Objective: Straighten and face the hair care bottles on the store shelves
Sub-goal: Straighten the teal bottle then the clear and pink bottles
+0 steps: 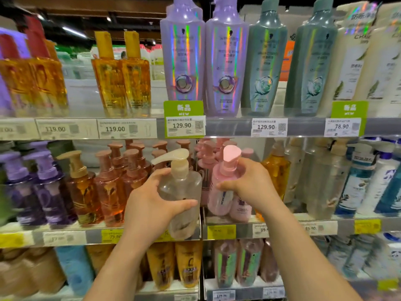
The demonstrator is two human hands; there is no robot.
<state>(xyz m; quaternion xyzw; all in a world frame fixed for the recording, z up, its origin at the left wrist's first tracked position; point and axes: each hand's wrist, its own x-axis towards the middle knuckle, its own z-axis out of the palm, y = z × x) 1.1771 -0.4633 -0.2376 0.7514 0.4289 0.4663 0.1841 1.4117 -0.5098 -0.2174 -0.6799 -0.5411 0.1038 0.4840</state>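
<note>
My left hand (152,200) grips a clear, pale pump bottle (181,185) with a cream pump head, held at the front edge of the middle shelf (69,236). My right hand (249,183) is wrapped around a pink pump bottle (220,192) with a pink cap, standing at the front of the same shelf just right of the divider. Behind them stand rows of rose-coloured pump bottles (121,181) and more pink ones (208,157).
Purple pump bottles (45,187) and an amber pump bottle (83,187) fill the shelf's left. Tall lilac bottles (184,55), grey-green bottles (263,66) and orange bottles (121,77) stand on the upper shelf. White and blue bottles (358,181) sit right. Price tags line the edges.
</note>
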